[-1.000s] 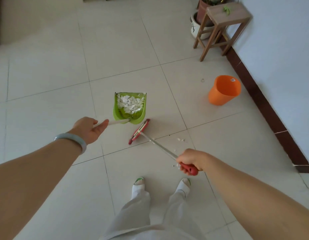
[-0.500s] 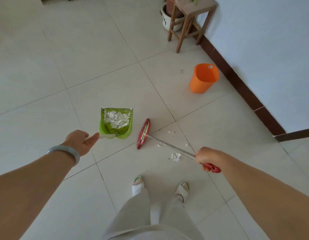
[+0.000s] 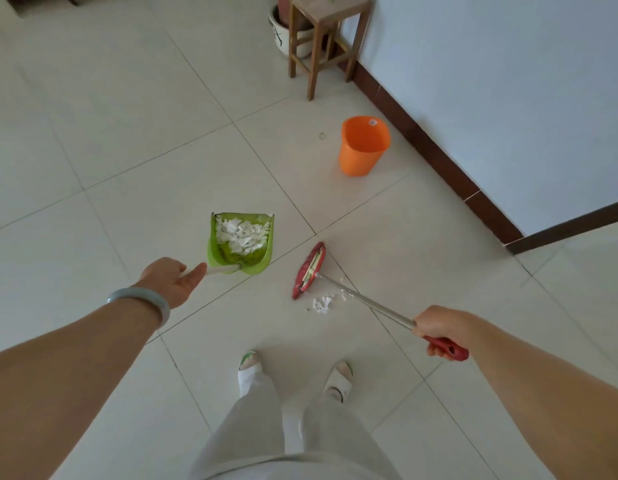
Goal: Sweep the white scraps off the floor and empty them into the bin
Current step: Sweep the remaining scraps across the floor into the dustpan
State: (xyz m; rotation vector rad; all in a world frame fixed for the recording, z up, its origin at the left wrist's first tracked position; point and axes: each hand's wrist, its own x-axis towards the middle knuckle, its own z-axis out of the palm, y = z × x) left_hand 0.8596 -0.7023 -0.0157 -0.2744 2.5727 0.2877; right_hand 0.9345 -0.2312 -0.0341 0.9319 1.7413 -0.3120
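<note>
One broom (image 3: 335,282) | head far-left, handle near-right, right hand (image 3: 439,332)

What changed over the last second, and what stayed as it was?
The broom head drew away from the dustpan toward the right hand's side; a few scraps now lie beside it. Unchanged: left hand grips the loaded dustpan, right hand the broom, bin upright by the wall.

Glossy pale floor tiles (image 3: 162,140) are reflecting light; the green plastic dustpan (image 3: 240,242) and orange plastic bin (image 3: 363,147) at one o'clock are looking smooth; the broom's shaft (image 3: 366,301) is gleaming metallic.
</note>
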